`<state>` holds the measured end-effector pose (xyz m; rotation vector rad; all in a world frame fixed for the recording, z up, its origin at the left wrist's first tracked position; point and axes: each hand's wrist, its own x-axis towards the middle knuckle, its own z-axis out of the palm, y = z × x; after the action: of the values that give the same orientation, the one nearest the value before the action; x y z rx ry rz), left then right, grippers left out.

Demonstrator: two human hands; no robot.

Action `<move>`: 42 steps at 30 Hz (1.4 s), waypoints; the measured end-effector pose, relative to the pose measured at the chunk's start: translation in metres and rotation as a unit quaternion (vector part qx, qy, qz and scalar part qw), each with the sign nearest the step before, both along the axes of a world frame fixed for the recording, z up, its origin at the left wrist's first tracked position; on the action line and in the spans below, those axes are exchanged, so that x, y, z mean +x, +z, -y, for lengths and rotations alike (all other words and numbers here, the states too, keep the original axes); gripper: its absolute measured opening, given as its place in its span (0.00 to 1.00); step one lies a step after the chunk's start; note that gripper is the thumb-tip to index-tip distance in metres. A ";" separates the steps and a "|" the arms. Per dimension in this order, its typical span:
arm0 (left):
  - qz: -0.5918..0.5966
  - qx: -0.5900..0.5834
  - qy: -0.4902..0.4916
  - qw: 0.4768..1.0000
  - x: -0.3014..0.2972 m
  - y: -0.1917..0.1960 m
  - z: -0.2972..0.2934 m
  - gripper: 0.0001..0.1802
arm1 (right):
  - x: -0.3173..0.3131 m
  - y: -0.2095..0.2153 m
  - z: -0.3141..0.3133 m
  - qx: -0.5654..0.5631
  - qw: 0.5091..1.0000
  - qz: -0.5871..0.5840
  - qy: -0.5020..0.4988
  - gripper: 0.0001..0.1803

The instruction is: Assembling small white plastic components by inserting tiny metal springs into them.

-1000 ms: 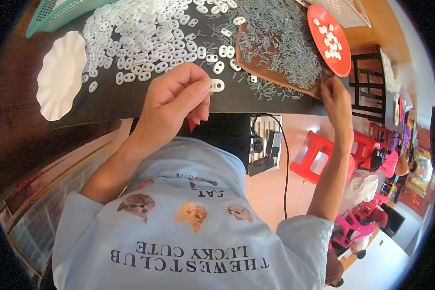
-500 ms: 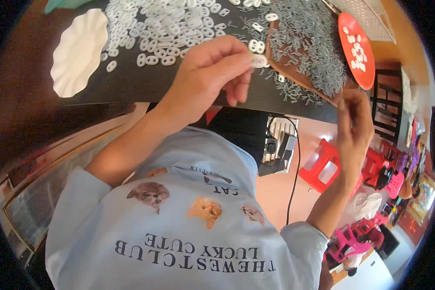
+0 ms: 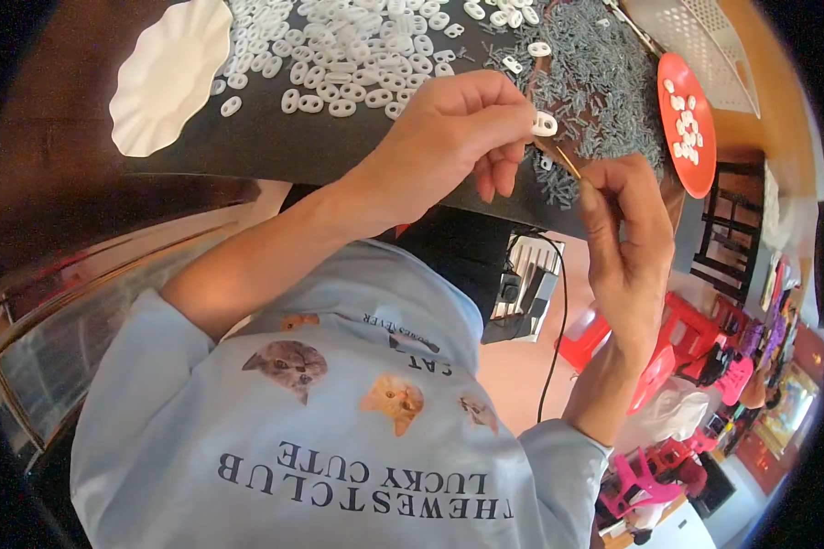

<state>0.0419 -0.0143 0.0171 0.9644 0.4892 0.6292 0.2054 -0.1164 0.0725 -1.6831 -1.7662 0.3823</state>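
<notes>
Between the thumb and forefinger of my left hand [image 3: 449,142] is a small white oval plastic piece with two holes [image 3: 545,123], held above the front of the dark table. My right hand [image 3: 627,233] pinches a thin, brass-coloured pin [image 3: 568,163] whose tip points toward the white piece; a small gap seems to lie between them. A heap of similar white two-hole pieces [image 3: 362,59] spreads beyond my left hand. Past my right hand lies a pile of tiny grey screw-like parts [image 3: 604,91], with a brown sheet partly showing beneath.
A white wavy-edged dish [image 3: 169,78] sits on the table at the left. At the right, an orange-red plate [image 3: 699,178] carries several small white pieces, beside a white perforated basket [image 3: 700,41]. Red stools [image 3: 687,325] and a black cable [image 3: 558,339] are below the table.
My right hand has come up and left from the table's front edge toward my left hand, and the pin now shows in it. My left hand has shifted slightly right, keeping the white piece.
</notes>
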 end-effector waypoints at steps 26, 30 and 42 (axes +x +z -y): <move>-0.034 0.066 -0.020 0.997 0.013 -0.003 -0.004 0.11 | 0.004 -0.007 -0.009 0.024 1.000 -0.011 -0.011 0.01; -0.027 0.055 -0.028 0.998 0.015 -0.002 -0.003 0.11 | 0.003 -0.008 -0.012 0.024 0.999 -0.017 -0.012 0.03; -0.022 0.032 -0.021 0.999 0.019 -0.009 -0.011 0.11 | 0.004 -0.021 -0.020 0.046 0.998 -0.051 0.009 0.03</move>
<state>0.0612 -0.0030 0.0085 1.0484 0.4895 0.5898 0.2090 -0.0966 0.0517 -1.5567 -1.7006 0.3832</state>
